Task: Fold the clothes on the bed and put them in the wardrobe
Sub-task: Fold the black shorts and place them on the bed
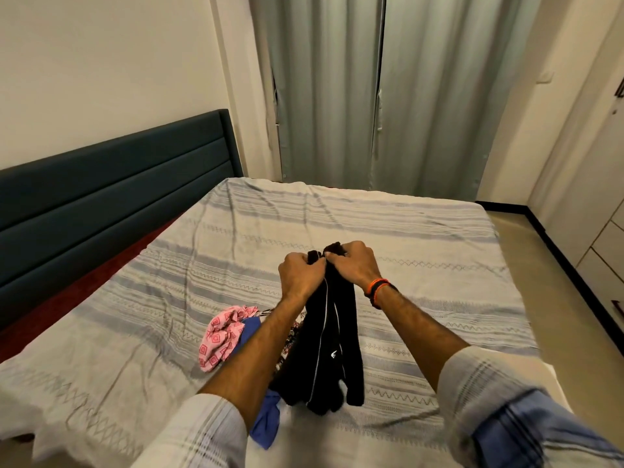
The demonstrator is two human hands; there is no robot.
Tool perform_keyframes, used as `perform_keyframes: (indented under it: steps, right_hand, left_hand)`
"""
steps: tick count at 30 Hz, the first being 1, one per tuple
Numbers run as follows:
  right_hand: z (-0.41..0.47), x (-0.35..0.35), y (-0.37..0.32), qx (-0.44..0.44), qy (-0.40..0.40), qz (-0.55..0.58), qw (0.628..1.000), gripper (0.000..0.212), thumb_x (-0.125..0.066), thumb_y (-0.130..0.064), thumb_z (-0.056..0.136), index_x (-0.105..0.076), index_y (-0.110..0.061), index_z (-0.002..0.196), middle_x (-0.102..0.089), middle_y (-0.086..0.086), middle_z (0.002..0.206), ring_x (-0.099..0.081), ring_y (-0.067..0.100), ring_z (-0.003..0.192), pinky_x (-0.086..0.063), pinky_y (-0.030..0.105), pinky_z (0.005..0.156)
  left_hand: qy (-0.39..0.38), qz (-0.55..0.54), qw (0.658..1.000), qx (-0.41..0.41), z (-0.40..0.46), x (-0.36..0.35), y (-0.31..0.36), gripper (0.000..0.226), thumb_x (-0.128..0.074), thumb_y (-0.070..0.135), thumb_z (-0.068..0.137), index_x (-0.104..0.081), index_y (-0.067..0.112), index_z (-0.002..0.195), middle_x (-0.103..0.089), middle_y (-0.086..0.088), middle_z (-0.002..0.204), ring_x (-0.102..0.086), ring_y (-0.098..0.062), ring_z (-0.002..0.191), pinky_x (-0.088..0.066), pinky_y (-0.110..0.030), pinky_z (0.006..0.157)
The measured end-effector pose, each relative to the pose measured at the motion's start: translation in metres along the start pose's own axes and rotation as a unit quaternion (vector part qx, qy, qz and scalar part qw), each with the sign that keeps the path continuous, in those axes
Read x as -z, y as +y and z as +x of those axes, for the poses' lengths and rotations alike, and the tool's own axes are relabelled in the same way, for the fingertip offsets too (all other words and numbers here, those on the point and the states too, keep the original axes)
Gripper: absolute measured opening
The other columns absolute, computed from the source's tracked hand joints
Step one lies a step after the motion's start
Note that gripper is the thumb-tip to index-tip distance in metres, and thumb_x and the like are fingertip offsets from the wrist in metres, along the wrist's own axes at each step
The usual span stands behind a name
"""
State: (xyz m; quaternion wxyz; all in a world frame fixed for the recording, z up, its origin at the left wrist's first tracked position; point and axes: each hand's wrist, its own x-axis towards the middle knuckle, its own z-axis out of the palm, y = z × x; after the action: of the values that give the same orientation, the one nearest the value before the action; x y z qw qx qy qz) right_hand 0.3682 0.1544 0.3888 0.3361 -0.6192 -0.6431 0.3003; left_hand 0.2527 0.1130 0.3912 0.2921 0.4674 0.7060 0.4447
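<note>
Striped bed (422,231), both hands (300,275) (354,263) gripping black garment (332,349)

Black garment (332,339) – matt knit cloth, thin glossy piping. Bedsheet (422,238): woven, creased cotton-like cloth. Headboard (111,194) – smooth padded upholstery, matt.

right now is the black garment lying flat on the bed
No, both the left hand and right hand grip the black garment at its top, so it hangs down over the bed.
</note>
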Motion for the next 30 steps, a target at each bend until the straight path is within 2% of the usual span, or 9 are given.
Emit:
perform_keyframes:
  steps: [3,7,11,14,17,20,24,28,30]
  right_hand:
    - [-0.003,0.002,-0.002,0.015,-0.033,0.011,0.999,0.016,-0.061,-0.019,0.087,-0.068,-0.011,0.076,-0.069,0.007,0.079,-0.062,0.023,0.075,-0.043,0.027,0.06]
    - [-0.004,0.006,-0.001,0.042,-0.089,0.029,0.995,0.008,-0.061,-0.016,0.083,-0.065,-0.011,0.08,-0.066,0.007,0.08,-0.06,0.022,0.075,-0.044,0.026,0.061]
    - [-0.002,0.005,-0.001,0.053,-0.07,-0.001,0.996,0.027,-0.07,-0.018,0.075,-0.072,-0.015,0.101,-0.073,0.003,0.089,-0.067,0.019,0.082,-0.056,0.028,0.07]
    - [0.002,0.002,0.003,0.04,-0.006,-0.032,0.999,0.024,-0.07,-0.017,0.074,-0.073,-0.016,0.098,-0.072,0.004,0.086,-0.068,0.021,0.082,-0.056,0.028,0.068]
    - [0.009,0.001,0.01,0.037,0.01,0.007,0.999,0.024,-0.073,-0.02,0.082,-0.074,-0.016,0.105,-0.073,0.005,0.095,-0.068,0.022,0.09,-0.057,0.032,0.077]
    - [0.013,0.013,0.014,0.049,-0.052,0.104,0.992,0.03,-0.072,-0.015,0.087,-0.071,-0.014,0.117,-0.073,0.004,0.108,-0.067,0.021,0.104,-0.054,0.039,0.095]
    - [0.012,0.043,0.016,0.074,-0.154,0.224,0.959,0.024,-0.065,-0.004,0.092,-0.069,-0.01,0.114,-0.073,0.002,0.108,-0.067,0.02,0.106,-0.054,0.036,0.093]
    - [0.011,0.07,0.022,0.079,-0.189,0.264,0.942,0.023,-0.061,-0.002,0.093,-0.067,-0.01,0.113,-0.072,0.004,0.11,-0.067,0.021,0.106,-0.055,0.035,0.092]
    - [0.012,0.08,0.029,0.076,-0.172,0.266,0.945,0.024,-0.062,-0.004,0.093,-0.066,-0.007,0.117,-0.07,0.008,0.114,-0.065,0.024,0.11,-0.053,0.039,0.095]
  left_hand:
    - [-0.025,-0.024,0.999,0.004,-0.005,-0.003,0.003,0.019,-0.061,0.02,0.083,-0.068,0.004,0.076,-0.068,-0.005,0.073,-0.061,-0.014,0.061,-0.047,-0.022,0.05]
    - [-0.075,-0.074,0.994,0.017,-0.004,0.0,0.004,0.024,-0.05,0.012,0.065,-0.072,0.014,0.075,-0.072,-0.01,0.077,-0.069,-0.023,0.075,-0.06,-0.041,0.071]
    - [-0.158,-0.098,0.982,-0.015,-0.006,0.001,0.004,0.037,-0.048,-0.005,0.062,-0.072,0.023,0.066,-0.065,-0.005,0.063,-0.058,-0.025,0.066,-0.048,-0.037,0.06]
    - [-0.213,-0.11,0.97,-0.026,-0.004,-0.002,-0.003,0.046,-0.053,-0.004,0.069,-0.075,0.02,0.101,-0.073,-0.009,0.089,-0.066,-0.023,0.082,-0.053,-0.037,0.075]
    - [-0.141,-0.088,0.986,-0.028,-0.001,-0.002,-0.007,0.049,-0.062,-0.005,0.08,-0.068,0.021,0.121,-0.067,0.007,0.117,-0.063,-0.009,0.099,-0.056,-0.029,0.089]
    - [-0.036,-0.084,0.996,-0.007,0.008,0.008,-0.018,0.041,-0.067,-0.002,0.08,-0.065,0.02,0.114,-0.063,0.001,0.121,-0.058,-0.003,0.089,-0.051,-0.017,0.075]
    - [-0.119,-0.124,0.983,0.056,0.022,0.025,-0.032,0.085,-0.087,0.009,0.068,-0.039,0.011,0.139,-0.046,0.003,0.134,-0.045,-0.017,0.122,-0.045,-0.032,0.101]
    - [-0.269,-0.136,0.953,0.038,0.026,0.035,-0.027,0.059,-0.08,-0.005,0.071,-0.054,0.012,0.121,-0.06,0.006,0.111,-0.055,-0.017,0.112,-0.05,-0.022,0.084]
    - [-0.287,-0.117,0.95,0.035,0.028,0.035,-0.024,0.038,-0.08,-0.001,0.073,-0.063,0.014,0.104,-0.066,0.003,0.104,-0.062,-0.016,0.104,-0.052,-0.026,0.079]
